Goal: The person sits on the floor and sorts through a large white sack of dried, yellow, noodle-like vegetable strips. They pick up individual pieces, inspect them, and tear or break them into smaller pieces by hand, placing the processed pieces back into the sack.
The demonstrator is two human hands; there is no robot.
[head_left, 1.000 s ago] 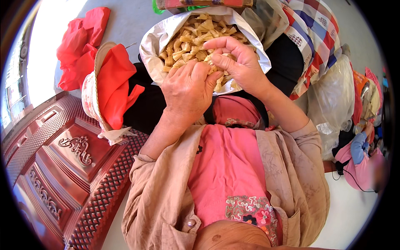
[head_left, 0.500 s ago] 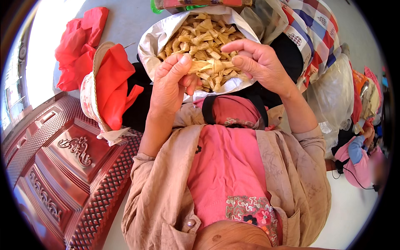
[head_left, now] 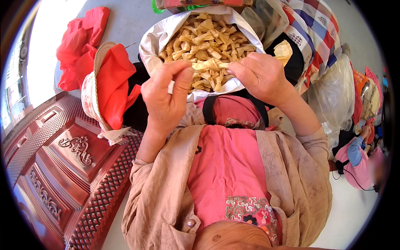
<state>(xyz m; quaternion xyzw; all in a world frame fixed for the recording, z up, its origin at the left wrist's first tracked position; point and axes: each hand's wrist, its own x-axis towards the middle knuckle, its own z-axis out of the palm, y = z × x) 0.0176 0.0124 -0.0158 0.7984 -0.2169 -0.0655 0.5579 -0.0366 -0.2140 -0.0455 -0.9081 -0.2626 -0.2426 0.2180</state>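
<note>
The person holds a pale yellow knotted strip (head_left: 210, 65) stretched between both hands, above the near edge of a white-lined bag (head_left: 156, 37) heaped with many more tan knotted strips (head_left: 208, 41). The left hand (head_left: 166, 98) pinches the strip's left end between thumb and fingertips, its grip closed tight on it, and the right hand (head_left: 260, 75) does the same at the right end, fingers curled and clamped on the strip. The strip's long axis runs nearly level from left to right across the view, the bulging knot sitting roughly midway between the two hands, perhaps a little nearer the right one (the exact ends are hidden under the fingers, so how much strip each hand covers cannot be told). Both hands are raised in front of the chest, just this side of the heap, the strip itself hanging over the heap's near part rather than resting in it. Below the hands lies a pink apron (head_left: 225, 175) over a beige jacket (head_left: 158, 200). To the left, a straw hat with red cloth (head_left: 106, 87) sits beside a carved dark red panel (head_left: 62, 166), and more red cloth (head_left: 79, 46) lies on the grey floor (head_left: 125, 21) beyond. To the right are a checked bag (head_left: 310, 29) and clear plastic bags (head_left: 337, 91).
</note>
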